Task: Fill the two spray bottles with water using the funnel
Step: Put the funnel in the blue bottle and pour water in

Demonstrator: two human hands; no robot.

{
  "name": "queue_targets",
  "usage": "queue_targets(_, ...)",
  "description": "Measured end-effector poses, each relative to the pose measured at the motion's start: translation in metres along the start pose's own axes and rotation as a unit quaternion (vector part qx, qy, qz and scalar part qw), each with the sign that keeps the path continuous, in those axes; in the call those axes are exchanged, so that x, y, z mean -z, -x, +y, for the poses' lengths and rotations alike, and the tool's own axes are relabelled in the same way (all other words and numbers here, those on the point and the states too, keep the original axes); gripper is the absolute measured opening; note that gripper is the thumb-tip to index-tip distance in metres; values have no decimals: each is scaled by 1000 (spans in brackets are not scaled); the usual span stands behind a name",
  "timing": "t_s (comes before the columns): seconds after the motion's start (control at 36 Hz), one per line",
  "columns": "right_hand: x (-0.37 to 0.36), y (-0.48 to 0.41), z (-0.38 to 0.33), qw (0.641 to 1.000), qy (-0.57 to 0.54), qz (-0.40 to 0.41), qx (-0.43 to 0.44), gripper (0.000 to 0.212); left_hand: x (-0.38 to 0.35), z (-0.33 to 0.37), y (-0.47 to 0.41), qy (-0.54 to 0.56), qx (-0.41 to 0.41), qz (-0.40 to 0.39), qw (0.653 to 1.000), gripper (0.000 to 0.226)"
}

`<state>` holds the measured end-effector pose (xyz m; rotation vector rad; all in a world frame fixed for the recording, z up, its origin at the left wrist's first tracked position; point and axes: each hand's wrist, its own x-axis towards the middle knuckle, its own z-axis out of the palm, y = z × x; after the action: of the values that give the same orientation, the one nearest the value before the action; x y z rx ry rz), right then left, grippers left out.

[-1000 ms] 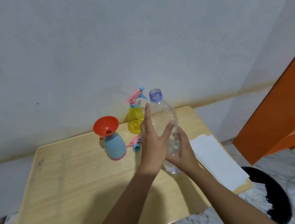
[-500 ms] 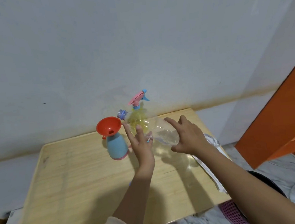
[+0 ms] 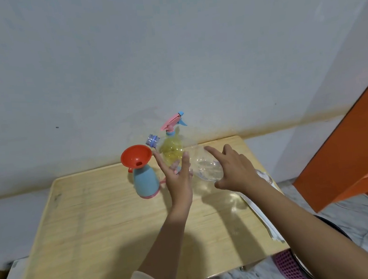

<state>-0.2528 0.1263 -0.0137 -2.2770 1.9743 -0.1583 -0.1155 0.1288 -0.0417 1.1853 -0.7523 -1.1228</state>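
Observation:
A clear plastic water bottle (image 3: 205,167) is tipped to the left, its blue-ringed mouth (image 3: 152,140) just above the rim of the red funnel (image 3: 136,157). The funnel sits in the neck of the blue spray bottle (image 3: 145,183), which stands with its head off. My left hand (image 3: 178,176) supports the clear bottle near its shoulder. My right hand (image 3: 233,168) holds its base end. Behind it stands the yellow spray bottle (image 3: 172,151) with a pink and blue trigger head (image 3: 173,122). The loose spray head is mostly hidden behind my left hand.
Everything stands on a light wooden table (image 3: 86,224) against a white wall. White paper (image 3: 261,212) lies along the table's right edge. An orange panel (image 3: 355,152) stands at the right, and a pink basket (image 3: 292,267) sits on the marble floor.
The clear bottle went from upright in both hands to tilted left, with its mouth brought over the funnel. My hands moved up and toward the blue spray bottle.

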Motion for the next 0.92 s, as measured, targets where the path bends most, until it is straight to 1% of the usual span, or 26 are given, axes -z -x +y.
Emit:
queue_targets(0.03, 1, -1, -1, 1000, 9, -4, 0, 96, 0, 0, 0, 1, 7, -6, 1000, 99)
queue_targets(0.06, 1, -1, -1, 1000, 18, -8, 1, 96, 0, 0, 0, 12, 14, -8, 1000, 102)
queue_targets(0.17, 6, -4, -3, 999, 52, -15, 3, 93, -3, -2, 4, 60, 37, 5, 998, 88)
queue_targets(0.33, 15, -6, -9, 995, 97, -11, 12, 89, -6, 0, 8, 98, 26, 20, 995, 83)
queue_targets(0.44, 20, -6, -11, 995, 103, -13, 13, 88, -6, -2, 5, 107, 20, 5, 994, 82)
queue_targets(0.72, 29, -6, -18, 992, 121, -18, 18, 86, -4, -4, 5, 129, 31, 7, 991, 78)
queue_targets(0.81, 31, -6, -20, 991, 130, -20, 20, 85, -2, -4, 4, 140, 57, 10, 989, 80)
queue_targets(0.89, 35, -6, -23, 989, 143, -18, 26, 83, -1, -2, 4, 146, 71, 9, 987, 89)
queue_targets(0.92, 37, -7, -24, 989, 147, -20, 27, 82, -2, -1, 4, 150, 74, 12, 986, 86)
